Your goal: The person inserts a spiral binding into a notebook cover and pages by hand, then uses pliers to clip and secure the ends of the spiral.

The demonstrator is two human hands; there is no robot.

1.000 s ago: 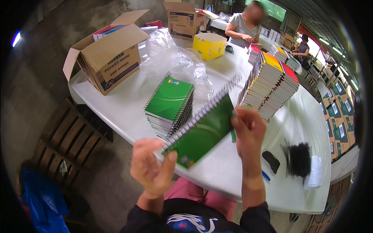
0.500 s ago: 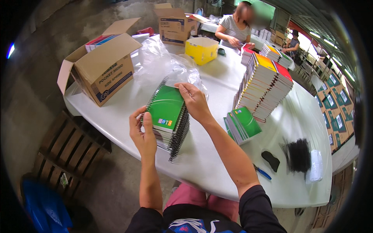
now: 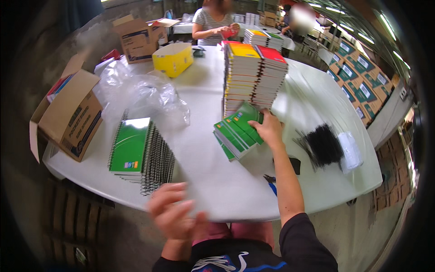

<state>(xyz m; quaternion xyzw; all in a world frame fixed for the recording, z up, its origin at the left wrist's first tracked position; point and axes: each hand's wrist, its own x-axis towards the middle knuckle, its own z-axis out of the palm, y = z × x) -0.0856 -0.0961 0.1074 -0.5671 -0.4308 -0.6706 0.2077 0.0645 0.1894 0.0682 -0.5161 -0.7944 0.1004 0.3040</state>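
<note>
My right hand [image 3: 270, 128] grips the far right edge of a fanned pile of small green notebooks [image 3: 238, 131], thumb on top. No spiral shows along the pile's visible edges. At left on the table stands a stack of green spiral notebooks [image 3: 131, 147], black coils down its side. Near that stack's front corner my left hand [image 3: 176, 213] hangs over the table's front edge, blurred, fingers apart and holding nothing. Behind the fanned pile rises a tall double stack of notebooks [image 3: 253, 77] with yellow and red covers.
Loose black spiral coils [image 3: 322, 144] lie at right beside a white plastic-wrapped roll [image 3: 350, 153]. Blue-handled pliers [image 3: 271, 183] rest near my right forearm. Crumpled clear plastic [image 3: 140, 93], a yellow box [image 3: 173, 59] and an open carton [image 3: 72, 113] stand left. A person [image 3: 214, 25] works opposite.
Both hands have left the green spiral stack. My right hand has moved right onto the fanned green notebooks; my left has drawn back toward me. The view has turned right.
</note>
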